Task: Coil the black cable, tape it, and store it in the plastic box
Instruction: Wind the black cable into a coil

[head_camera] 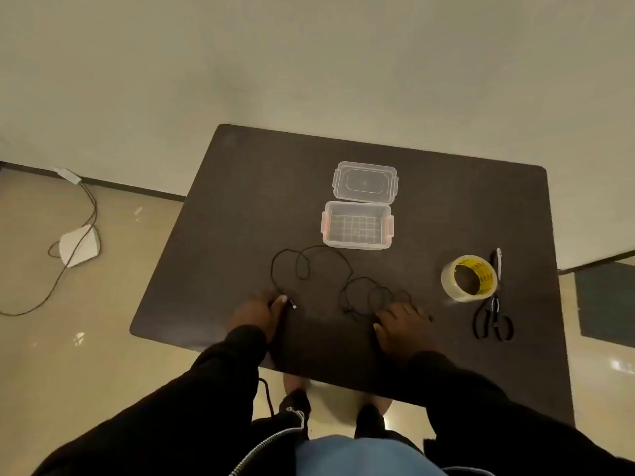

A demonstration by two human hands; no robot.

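A dark counter point(240, 207) is seen from above, with the black cable point(311, 266) spread across its near half in loose, uncoiled loops. One end of the cable, tipped with a small plug, is pinched between the fingers point(282, 299) of the left hand point(261, 312) near the counter's front edge, while the right hand point(402, 324) is laid over the tangled loops at the cable's other end; whether those fingers are clenched on the cable or merely resting on it cannot be told. Both arms are covered by black sleeves point(220, 383). The clear plastic box point(357, 225), open and fitted with pinkish side latches, is set just beyond the cable's farthest loop, and its clear lid point(365, 182) is laid flat on the counter just behind it. A roll of clear tape point(469, 278) with a yellow core is placed to the right of the cable, well apart from the box. Black-handled scissors point(493, 319) are laid just beside the roll, on its near right side, and a pen-like object point(498, 261) is seen just beyond them. On the pale floor to the left, a white device point(79, 246) with a trailing cord is visible.
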